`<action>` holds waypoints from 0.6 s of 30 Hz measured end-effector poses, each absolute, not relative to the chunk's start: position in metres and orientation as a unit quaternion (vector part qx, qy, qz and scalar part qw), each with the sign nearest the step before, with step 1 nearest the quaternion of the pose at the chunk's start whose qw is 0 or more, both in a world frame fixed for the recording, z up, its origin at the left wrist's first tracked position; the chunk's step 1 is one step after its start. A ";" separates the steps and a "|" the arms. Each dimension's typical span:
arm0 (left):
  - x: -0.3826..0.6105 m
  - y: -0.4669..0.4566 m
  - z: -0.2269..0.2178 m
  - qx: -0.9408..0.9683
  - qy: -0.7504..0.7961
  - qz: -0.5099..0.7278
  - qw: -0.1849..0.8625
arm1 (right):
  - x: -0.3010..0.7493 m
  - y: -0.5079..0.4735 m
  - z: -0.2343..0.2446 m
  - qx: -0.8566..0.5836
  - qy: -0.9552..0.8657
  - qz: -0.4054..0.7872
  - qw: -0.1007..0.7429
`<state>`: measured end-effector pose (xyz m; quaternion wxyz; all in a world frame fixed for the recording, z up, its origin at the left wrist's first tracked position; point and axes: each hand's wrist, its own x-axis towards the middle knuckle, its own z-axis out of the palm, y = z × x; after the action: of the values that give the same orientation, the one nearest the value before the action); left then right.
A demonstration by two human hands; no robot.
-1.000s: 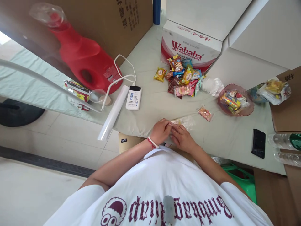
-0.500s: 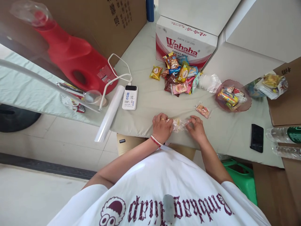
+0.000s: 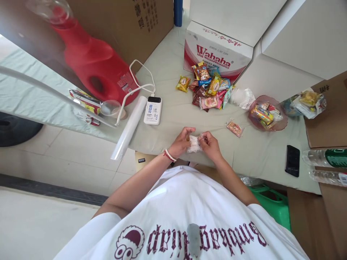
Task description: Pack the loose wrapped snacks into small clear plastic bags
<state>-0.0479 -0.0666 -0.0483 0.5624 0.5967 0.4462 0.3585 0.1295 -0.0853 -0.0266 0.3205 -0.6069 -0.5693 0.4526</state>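
Observation:
At the near edge of the table, a small crinkled clear-and-white snack packet (image 3: 194,144) sits between my two hands. My left hand (image 3: 181,143) holds its left side between thumb and fingers, with the index finger stretched out above. The packet's upper right corner is pinched in the fingertips of my right hand (image 3: 211,146). What the packet contains is hard to make out. A flat pink-brown wrapped snack (image 3: 234,128) lies just beyond my right hand. Further back is a heap of colourful wrapped snacks (image 3: 214,85), with one yellow packet (image 3: 183,83) to its left.
Left of my hands are a white power bank (image 3: 153,111) with a cable, a roll of clear film (image 3: 129,128) and a big red jug (image 3: 100,68). To the right stand a pink glass bowl (image 3: 282,121) of snacks, a phone (image 3: 292,161) and plastic bottles (image 3: 322,158). A Wahaha carton (image 3: 217,52) stands behind.
My right hand has moved left, closer to my left hand. The packet, stretched flat between them before, is now bunched up and looks whiter. My left hand has shifted slightly left and turned.

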 end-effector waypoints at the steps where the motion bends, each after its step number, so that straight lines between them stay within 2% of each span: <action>1: -0.051 -0.066 -0.050 0.590 0.444 0.367 0.566 | 0.131 -0.085 -0.028 -0.605 -0.556 0.467 0.327; 6: -0.045 -0.067 -0.060 0.605 0.514 0.368 0.484 | 0.132 -0.087 -0.021 -0.604 -0.525 0.494 0.340; 9: -0.031 -0.068 -0.057 0.583 0.553 0.375 0.463 | 0.131 -0.092 -0.015 -0.597 -0.609 0.421 0.309; 13: -0.020 -0.067 -0.045 0.448 0.586 0.402 0.542 | 0.122 -0.105 -0.009 -0.579 -0.740 0.266 0.213; 18: -0.019 -0.065 -0.024 0.356 0.577 0.409 0.611 | 0.102 -0.123 0.001 -0.575 -0.785 0.182 0.141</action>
<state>-0.0194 -0.0648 -0.0239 0.6107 0.3556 0.5770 0.4095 0.1024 -0.1227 0.0008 0.1411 -0.5751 -0.7850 0.1820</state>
